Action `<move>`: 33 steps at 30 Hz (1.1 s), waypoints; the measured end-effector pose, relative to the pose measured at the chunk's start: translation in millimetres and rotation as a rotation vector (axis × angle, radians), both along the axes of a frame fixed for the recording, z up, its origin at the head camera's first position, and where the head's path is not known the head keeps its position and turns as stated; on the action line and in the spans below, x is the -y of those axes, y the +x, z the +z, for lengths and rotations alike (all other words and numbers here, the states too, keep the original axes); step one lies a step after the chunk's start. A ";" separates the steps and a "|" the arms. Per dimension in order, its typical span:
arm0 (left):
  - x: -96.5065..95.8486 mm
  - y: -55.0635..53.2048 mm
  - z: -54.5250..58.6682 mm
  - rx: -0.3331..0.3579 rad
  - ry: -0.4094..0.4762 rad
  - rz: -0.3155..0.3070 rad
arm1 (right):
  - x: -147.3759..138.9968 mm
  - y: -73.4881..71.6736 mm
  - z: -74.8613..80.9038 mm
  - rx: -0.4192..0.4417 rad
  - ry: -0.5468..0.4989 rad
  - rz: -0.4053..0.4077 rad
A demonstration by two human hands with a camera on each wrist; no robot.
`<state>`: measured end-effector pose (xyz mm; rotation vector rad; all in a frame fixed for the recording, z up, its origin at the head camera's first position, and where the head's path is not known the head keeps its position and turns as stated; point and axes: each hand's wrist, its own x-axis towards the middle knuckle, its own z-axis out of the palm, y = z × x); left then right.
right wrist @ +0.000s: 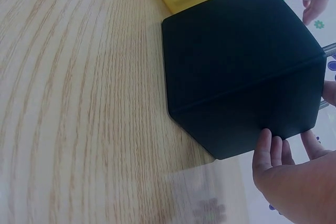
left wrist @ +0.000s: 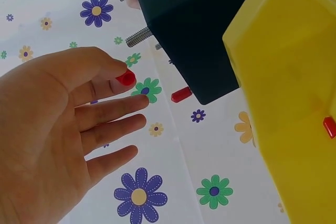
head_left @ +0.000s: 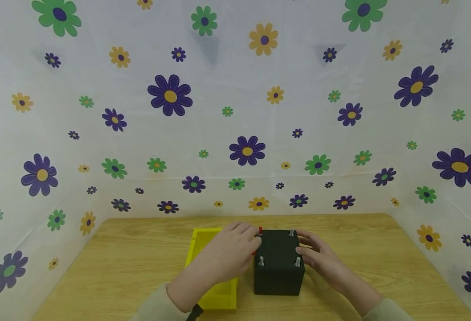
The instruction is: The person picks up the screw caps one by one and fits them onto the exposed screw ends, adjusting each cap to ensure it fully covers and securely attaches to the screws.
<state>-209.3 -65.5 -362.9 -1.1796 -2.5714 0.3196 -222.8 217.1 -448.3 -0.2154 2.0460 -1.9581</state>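
A black box-shaped block (head_left: 278,249) stands on the table with threaded metal studs (left wrist: 139,36) at the corners of its top. One far stud carries a red cap (left wrist: 181,94). My left hand (head_left: 235,249) is at the block's left side and pinches a hollow red cap (left wrist: 126,78) between thumb and index finger, its mouth visible and its other fingers extended. On the right side, my right hand (head_left: 321,256) touches the block, fingers (right wrist: 265,150) fairly straight against its side and thumb at the top edge.
A yellow tray (head_left: 235,294) stands left of the block, partly behind my left forearm. Another red cap (left wrist: 329,127) lies inside it. The wooden table (head_left: 119,263) is bordered by a flower-printed white sheet (head_left: 219,125) at the back and sides.
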 end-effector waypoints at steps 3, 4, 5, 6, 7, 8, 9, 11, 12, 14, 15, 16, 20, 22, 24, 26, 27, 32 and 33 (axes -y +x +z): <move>-1.1 0.3 0.3 -0.021 -0.008 -0.008 | -0.7 -0.1 0.7 -0.010 -0.013 0.019; -1.4 0.2 0.0 -0.026 -0.009 -0.011 | -0.9 0.0 0.6 -0.012 -0.016 0.024; -1.7 0.1 -0.4 -0.029 -0.007 -0.014 | -0.9 0.0 0.4 -0.013 -0.016 0.025; -2.0 0.1 -0.6 -0.031 -0.005 -0.017 | -0.9 0.0 0.2 -0.012 -0.016 0.025; -2.4 0.1 -0.8 -0.034 -0.001 -0.020 | -0.9 0.1 -0.1 -0.012 -0.015 0.024; -2.7 -0.2 -1.2 -0.037 0.002 -0.025 | -0.8 0.1 -0.3 -0.010 -0.015 0.023; -3.1 -0.1 -1.2 -0.039 0.006 -0.030 | -0.8 0.2 -0.6 -0.009 -0.014 0.021; -4.0 -0.3 -1.6 -0.045 0.011 -0.039 | -0.7 0.3 -1.1 -0.008 -0.012 0.017; -4.5 -0.2 -1.6 -0.048 0.013 -0.044 | -0.7 0.3 -1.4 -0.007 -0.013 0.015; -5.3 -0.5 -1.8 -0.048 0.016 -0.051 | -0.7 0.2 -1.9 -0.005 -0.013 0.010; -5.8 -0.3 -1.4 -0.046 0.017 -0.053 | -0.8 0.3 -2.1 -0.005 -0.011 0.008; -6.2 -0.2 -1.3 -0.043 0.019 -0.055 | -0.8 0.2 -2.3 -0.004 -0.009 0.005; -7.4 0.3 -0.3 -0.031 0.027 -0.056 | -0.7 -0.2 -2.6 -0.006 -0.001 -0.003; -8.4 0.6 0.2 -0.029 0.029 -0.056 | -0.6 -0.5 -2.6 -0.008 0.004 -0.006; -9.4 0.7 0.7 -0.030 0.028 -0.058 | -0.5 -0.7 -2.8 -0.009 0.007 -0.009; -10.5 0.9 1.2 -0.028 0.027 -0.058 | -0.6 -0.8 -3.0 -0.009 0.008 -0.008; -11.0 1.3 1.5 -0.026 0.027 -0.058 | -0.8 -0.9 -3.2 -0.009 0.008 -0.008; -13.8 1.9 1.9 -0.021 0.028 -0.056 | -1.7 -0.6 -3.9 -0.009 0.005 -0.001; -14.4 2.2 1.9 -0.020 0.029 -0.057 | -1.9 -0.5 -4.0 -0.009 0.006 -0.001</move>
